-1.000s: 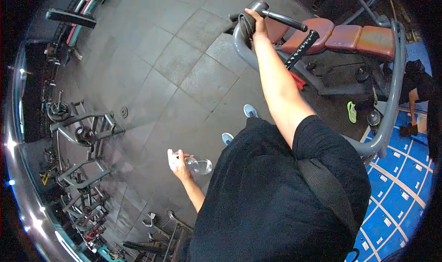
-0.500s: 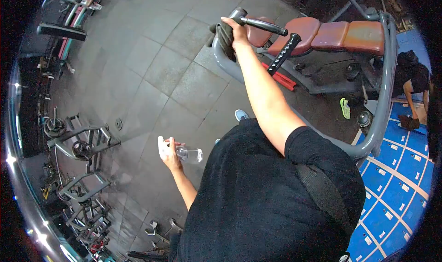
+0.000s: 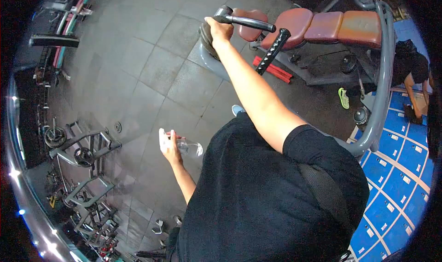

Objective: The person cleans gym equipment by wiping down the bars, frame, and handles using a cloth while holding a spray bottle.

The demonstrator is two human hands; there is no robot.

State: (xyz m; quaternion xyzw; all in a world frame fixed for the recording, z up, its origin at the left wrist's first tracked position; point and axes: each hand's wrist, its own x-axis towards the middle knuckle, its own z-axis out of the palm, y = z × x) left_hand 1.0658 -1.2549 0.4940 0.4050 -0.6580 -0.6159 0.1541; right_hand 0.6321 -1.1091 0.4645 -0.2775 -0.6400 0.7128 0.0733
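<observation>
My right hand (image 3: 219, 31) reaches out to the grey frame (image 3: 214, 64) of a gym machine. Its fingers are closed over a dark cloth (image 3: 207, 40), pressed against the frame beside a black handle (image 3: 253, 23). Lower down, my left hand (image 3: 170, 147) is wrapped round a clear spray bottle (image 3: 189, 148) with a white top, held out over the floor. The bottle lies nearly sideways, its base towards my shirt. A second black grip (image 3: 275, 50) slants up near my right forearm.
Red-brown pads (image 3: 322, 28) line the machine. At far right, a person (image 3: 414, 73) bends over blue lockers (image 3: 391, 170) with a dark cloth; a yellow-green shoe (image 3: 343, 98) shows nearby. Weight racks (image 3: 85, 147) stand at left. Grey tiles (image 3: 184, 84) cover the floor.
My right hand and the cloth have shifted slightly left in view, along with the machine. My left hand still holds the bottle, a little lower at its base end.
</observation>
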